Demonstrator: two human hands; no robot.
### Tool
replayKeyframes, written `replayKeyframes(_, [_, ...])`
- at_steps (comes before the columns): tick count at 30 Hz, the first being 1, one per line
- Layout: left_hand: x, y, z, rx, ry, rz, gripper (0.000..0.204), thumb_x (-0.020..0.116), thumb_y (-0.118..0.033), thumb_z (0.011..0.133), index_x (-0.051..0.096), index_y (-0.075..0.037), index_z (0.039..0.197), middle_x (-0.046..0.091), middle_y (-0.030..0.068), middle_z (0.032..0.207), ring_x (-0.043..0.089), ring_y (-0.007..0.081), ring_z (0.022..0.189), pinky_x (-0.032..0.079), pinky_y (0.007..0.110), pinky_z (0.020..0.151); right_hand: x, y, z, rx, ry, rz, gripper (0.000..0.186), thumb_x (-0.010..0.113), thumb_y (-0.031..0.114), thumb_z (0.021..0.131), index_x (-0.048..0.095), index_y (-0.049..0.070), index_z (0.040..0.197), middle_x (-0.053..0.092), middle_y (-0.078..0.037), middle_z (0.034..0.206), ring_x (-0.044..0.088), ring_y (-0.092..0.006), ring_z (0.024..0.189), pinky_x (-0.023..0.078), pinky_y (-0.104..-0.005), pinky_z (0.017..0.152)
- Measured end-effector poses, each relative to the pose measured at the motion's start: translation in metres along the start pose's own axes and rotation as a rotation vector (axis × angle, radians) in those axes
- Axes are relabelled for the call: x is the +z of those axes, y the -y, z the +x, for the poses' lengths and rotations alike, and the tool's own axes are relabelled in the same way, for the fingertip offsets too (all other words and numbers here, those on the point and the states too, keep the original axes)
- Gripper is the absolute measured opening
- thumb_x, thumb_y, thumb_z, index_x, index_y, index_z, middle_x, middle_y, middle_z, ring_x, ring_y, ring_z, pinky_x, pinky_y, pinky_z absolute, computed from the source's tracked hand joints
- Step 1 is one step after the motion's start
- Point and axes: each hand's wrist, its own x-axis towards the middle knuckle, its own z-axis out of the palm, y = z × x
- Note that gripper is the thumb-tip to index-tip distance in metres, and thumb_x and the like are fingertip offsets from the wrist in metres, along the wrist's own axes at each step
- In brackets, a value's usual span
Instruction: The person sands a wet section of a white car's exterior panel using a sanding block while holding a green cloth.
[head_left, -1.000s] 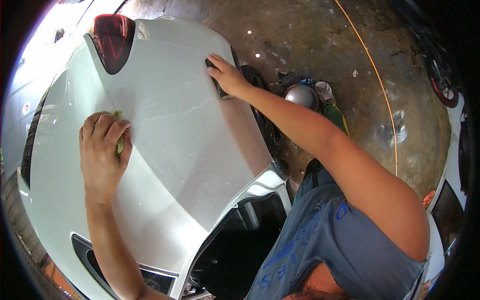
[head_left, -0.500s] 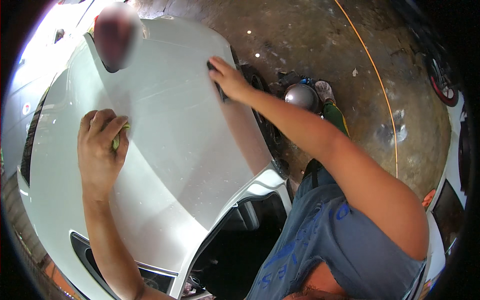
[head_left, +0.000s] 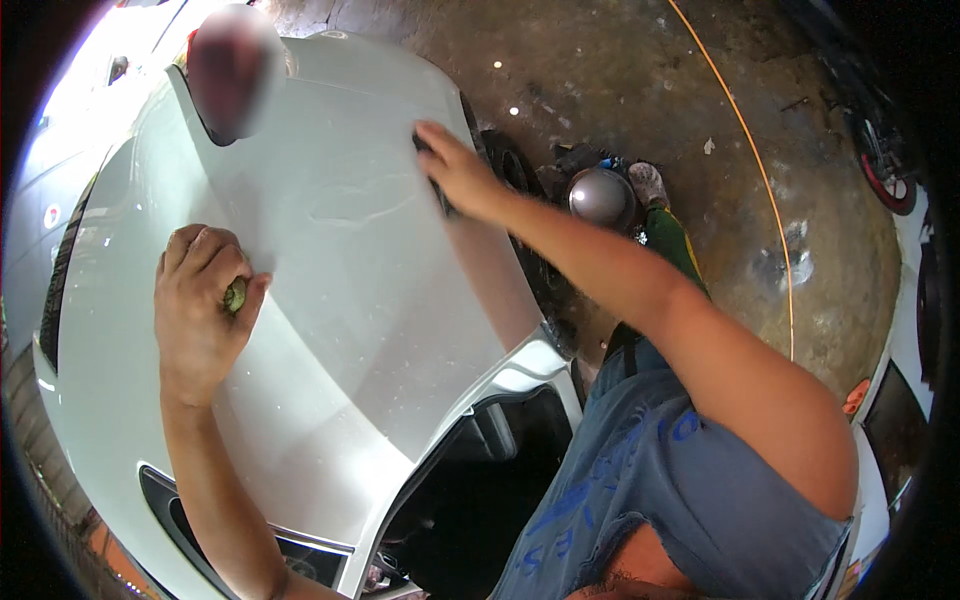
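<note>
Head: broad white panel (head_left: 340, 270) between hands (head_left: 200, 305) (head_left: 462, 178)

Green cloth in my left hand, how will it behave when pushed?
The cloth is probably floppy, since it looks bunched within the left hand. It's likely light, being small enough for that hand to mostly cover.

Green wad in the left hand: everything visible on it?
The green wad is yellowish-green and looks like crumpled cloth. The person's left hand grips it; only a bit shows between the thumb and curled fingers, the rest hidden. It is over the white car panel; whether it touches that can't be told.
</note>
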Motion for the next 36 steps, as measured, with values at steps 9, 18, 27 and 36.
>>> replayKeyframes(9, [-0.004,-0.004,-0.004,0.012,-0.087,0.061,0.020,0.071,0.001,0.073,0.062,-0.006,0.089,0.064,0.0070,0.097,0.058,0.0313,0.100,0.048,0.045,0.085,-0.001,0.024,-0.049,0.030,0.083,-0.039,0.054,0.054,0.021,0.104,0.040,0.002,0.153,0.034,-0.021,0.161,0.027,-0.0308,0.152,0.021,-0.0385,0.124])
replayKeyframes(18, [0.006,0.001,-0.014,0.011,-0.070,0.043,0.020,0.067,0.006,0.072,0.062,-0.005,0.087,0.065,0.0079,0.095,0.059,0.0322,0.099,0.049,0.044,0.087,0.002,0.043,-0.134,0.051,0.136,-0.103,0.055,0.054,0.021,0.104,0.039,0.003,0.153,0.029,-0.022,0.163,0.023,-0.0351,0.153,0.022,-0.0436,0.124])
replayKeyframes(27, [0.002,-0.007,0.003,0.042,-0.082,0.057,0.019,0.067,0.005,0.069,0.060,-0.006,0.083,0.065,0.0044,0.087,0.059,0.0296,0.096,0.049,0.043,0.085,-0.012,0.003,0.031,0.053,0.033,-0.089,0.052,0.053,0.020,0.103,0.043,0.000,0.150,0.037,-0.021,0.160,0.033,-0.0317,0.150,0.026,-0.0373,0.122])
replayKeyframes(36, [-0.002,-0.010,-0.010,-0.013,0.019,0.011,0.017,0.062,0.008,0.066,0.058,-0.004,0.078,0.062,0.0081,0.080,0.057,0.0301,0.087,0.047,0.042,0.083,-0.001,0.033,-0.131,-0.031,0.190,-0.143,0.056,0.053,0.017,0.104,0.035,0.003,0.156,0.028,-0.020,0.164,0.022,-0.0322,0.154,0.019,-0.0422,0.125])
